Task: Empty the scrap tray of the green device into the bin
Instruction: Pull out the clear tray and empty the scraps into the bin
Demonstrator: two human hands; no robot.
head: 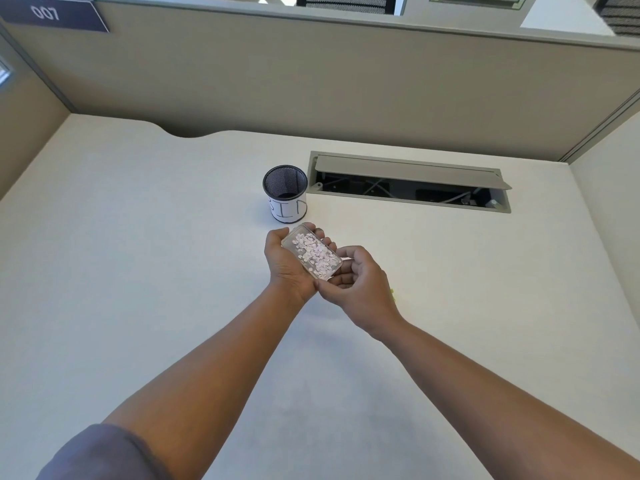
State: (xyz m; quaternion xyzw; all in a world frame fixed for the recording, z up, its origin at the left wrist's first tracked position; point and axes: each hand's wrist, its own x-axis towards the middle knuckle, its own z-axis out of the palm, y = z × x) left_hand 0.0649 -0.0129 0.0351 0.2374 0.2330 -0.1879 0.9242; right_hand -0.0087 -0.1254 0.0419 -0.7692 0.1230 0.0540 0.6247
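A clear scrap tray [313, 253] full of small pale paper dots lies open side up in my left hand [289, 265], which cups it from below and the left. My right hand [360, 284] touches the tray's near right end with its fingertips. Just beyond the tray stands the bin [285, 194], a black mesh cup with a white paper label. Only a sliver of the green device [392, 293] shows behind my right hand; the rest is hidden.
A cable hatch [408, 181] with its grey lid propped open is set into the white desk [138, 271] right of the bin. Beige partition walls [311, 81] close the desk at the back and both sides.
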